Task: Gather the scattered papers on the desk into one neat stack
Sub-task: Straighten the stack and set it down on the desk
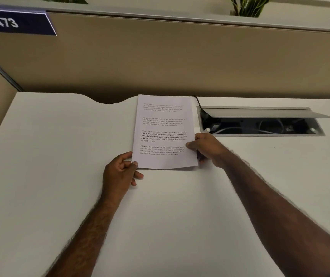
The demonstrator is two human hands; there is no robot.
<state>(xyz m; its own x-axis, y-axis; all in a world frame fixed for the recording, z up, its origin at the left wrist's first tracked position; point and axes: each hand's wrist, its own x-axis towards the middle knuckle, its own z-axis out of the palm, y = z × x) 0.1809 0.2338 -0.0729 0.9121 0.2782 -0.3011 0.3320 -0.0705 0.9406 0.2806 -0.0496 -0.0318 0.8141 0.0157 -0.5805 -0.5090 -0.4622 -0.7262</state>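
Observation:
A stack of white printed papers (164,124) rests on the white desk (60,148), near its middle and reaching the back edge. The top sheet carries several short paragraphs of text. My left hand (120,174) pinches the stack's lower left corner, thumb on top. My right hand (208,148) grips the right edge near the bottom, thumb pressed on the top sheet and fingers underneath. The lower edge of the stack looks slightly lifted off the desk. I cannot tell how many sheets the stack holds.
An open cable tray (260,124) with its lid (260,112) raised is sunk into the desk just right of the papers, with a black cable (198,102) running into it. A tan partition (160,56) with a "473" sign (6,22) backs the desk.

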